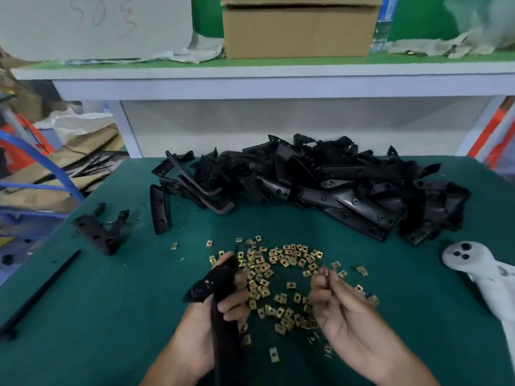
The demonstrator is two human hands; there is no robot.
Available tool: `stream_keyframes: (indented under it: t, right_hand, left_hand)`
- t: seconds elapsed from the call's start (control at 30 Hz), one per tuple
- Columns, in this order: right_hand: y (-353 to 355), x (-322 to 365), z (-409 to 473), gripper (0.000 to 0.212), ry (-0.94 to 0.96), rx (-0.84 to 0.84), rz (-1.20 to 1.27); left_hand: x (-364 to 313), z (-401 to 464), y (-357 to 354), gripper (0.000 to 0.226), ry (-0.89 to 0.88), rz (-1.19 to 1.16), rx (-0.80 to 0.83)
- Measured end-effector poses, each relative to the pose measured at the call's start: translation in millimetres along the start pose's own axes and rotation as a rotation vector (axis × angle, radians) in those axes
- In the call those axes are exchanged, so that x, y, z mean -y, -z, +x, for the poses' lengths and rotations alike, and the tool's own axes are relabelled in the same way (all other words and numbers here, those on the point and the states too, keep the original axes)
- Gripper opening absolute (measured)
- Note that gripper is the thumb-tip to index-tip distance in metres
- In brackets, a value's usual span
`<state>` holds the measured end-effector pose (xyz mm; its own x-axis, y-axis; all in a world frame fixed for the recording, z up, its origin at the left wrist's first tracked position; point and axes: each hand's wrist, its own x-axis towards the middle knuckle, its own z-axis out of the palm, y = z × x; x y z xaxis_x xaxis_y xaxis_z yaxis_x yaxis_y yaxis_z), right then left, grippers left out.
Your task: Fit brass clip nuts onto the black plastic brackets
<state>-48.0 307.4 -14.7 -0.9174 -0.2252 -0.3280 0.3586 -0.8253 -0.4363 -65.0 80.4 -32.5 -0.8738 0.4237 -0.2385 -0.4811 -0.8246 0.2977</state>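
Brass clip nuts (pixel 278 277) lie scattered in a loose patch on the green surface (pixel 111 302), near the front edge and between the two hands. Left hand (pixel 206 324) grips one black plastic bracket (pixel 220 296); fingers curl round its middle, thumb side hidden behind it. Bracket stands roughly upright in the grip, its wider upper end tilted up and left, its lower end running down past the wrist. Right hand (pixel 342 321) held palm up just right of the nut patch, fingers bent inward. Thumb and forefinger pinch a small piece at their tips, seemingly a single clip nut (pixel 326 273), edge-on and blurred.

Behind the nuts, a large pile of black brackets (pixel 320 185) heaped across the back of the surface, touching and overlapping. A few separate brackets (pixel 103 232) lie apart at the left. Thin black rod (pixel 41 291) lies diagonally near the left edge. White controller (pixel 485 277) rests at the right edge. Raised shelf (pixel 250 71) at the rear carries a cardboard box (pixel 298 32) and crumpled paper.
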Motion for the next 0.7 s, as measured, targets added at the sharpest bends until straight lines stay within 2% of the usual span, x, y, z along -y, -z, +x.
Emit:
stream_keyframes:
  t: [0.07,0.1,0.17,0.23,0.37,0.43,0.53,0.63,0.7]
  right_hand:
    - [5,-4,1,0.011,0.013,0.010,-0.044]
    - [6,-5,1,0.010,0.024,0.018,-0.062]
    - [7,-7,1,0.019,0.034,0.034,-0.084]
    - [9,-6,2,0.029,0.039,0.048,-0.118]
    - [15,-6,3,0.024,0.048,0.061,-0.153]
    - [16,-7,4,0.021,0.059,0.061,-0.167]
    - [18,-7,4,0.012,0.062,0.081,-0.183]
    - [20,-8,6,0.022,0.047,0.089,-0.203]
    - [20,-8,7,0.029,0.028,0.126,-0.201]
  left_hand:
    - [4,1,-2,0.039,0.125,0.051,0.051]
    - [5,0,-2,0.043,0.159,0.048,0.078]
    - [8,-4,-2,0.036,0.185,0.083,0.174]
    - [11,-7,2,0.040,0.195,0.122,0.255]
    - [20,-8,7,0.081,0.082,0.295,0.269]
    - [22,-4,7,0.089,0.002,0.415,0.192]
    - [21,-1,1,0.072,-0.071,0.648,0.115]
    - [22,-8,-7,0.017,-0.255,0.972,0.075]
    - [26,-7,-4,0.024,-0.367,1.063,0.072]
